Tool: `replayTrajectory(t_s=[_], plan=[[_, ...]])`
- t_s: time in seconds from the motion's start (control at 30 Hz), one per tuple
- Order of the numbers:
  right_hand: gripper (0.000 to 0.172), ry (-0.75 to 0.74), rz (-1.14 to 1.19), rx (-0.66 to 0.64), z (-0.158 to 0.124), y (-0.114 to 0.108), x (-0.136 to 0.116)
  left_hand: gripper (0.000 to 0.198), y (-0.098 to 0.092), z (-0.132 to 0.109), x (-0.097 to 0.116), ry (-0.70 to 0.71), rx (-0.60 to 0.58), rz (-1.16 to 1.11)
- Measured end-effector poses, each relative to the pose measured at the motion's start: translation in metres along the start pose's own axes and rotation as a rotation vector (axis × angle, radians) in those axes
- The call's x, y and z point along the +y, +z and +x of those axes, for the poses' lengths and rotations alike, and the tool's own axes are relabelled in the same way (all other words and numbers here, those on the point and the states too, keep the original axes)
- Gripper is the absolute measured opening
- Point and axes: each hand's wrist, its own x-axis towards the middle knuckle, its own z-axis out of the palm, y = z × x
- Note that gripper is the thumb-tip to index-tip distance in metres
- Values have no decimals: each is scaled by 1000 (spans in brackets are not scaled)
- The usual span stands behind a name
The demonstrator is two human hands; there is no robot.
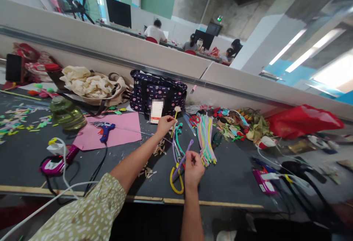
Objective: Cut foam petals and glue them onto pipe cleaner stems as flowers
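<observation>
purple pipe cleaner (184, 156) pinched in right hand (193, 168), well in front of polka-dot bag (158, 93) | left hand (164, 124) closed on pale-tufted yellow stem (176, 114), just in front of bag | pastel pipe-cleaner bundle (206, 138) front-right of bag | glue gun (104, 128) front-left

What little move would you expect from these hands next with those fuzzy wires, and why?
Probably draw the left hand, pinching a yellow stem with a pale fluffy tip, in toward the right hand, which grips a purple pipe cleaner. The two pieces are held apart over the dark table, so they would have to meet before being twisted together.
</observation>
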Motion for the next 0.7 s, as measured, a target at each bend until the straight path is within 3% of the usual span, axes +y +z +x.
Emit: replayTrajectory(t_s=[0.1,0.3,0.5,0.7], plan=[[29,-13,1,-1,30,7,-2,12,-4,-18,8,-104,-52,-60],[29,89,113,-174,81,36,8,15,-9,-39,16,-321,-70,-201],[34,137,226,-225,81,62,9,18,5,-50,6,-295,-143,-229],[33,189,297,-201,74,47,12,10,-1,-38,6,-189,-10,-118]])
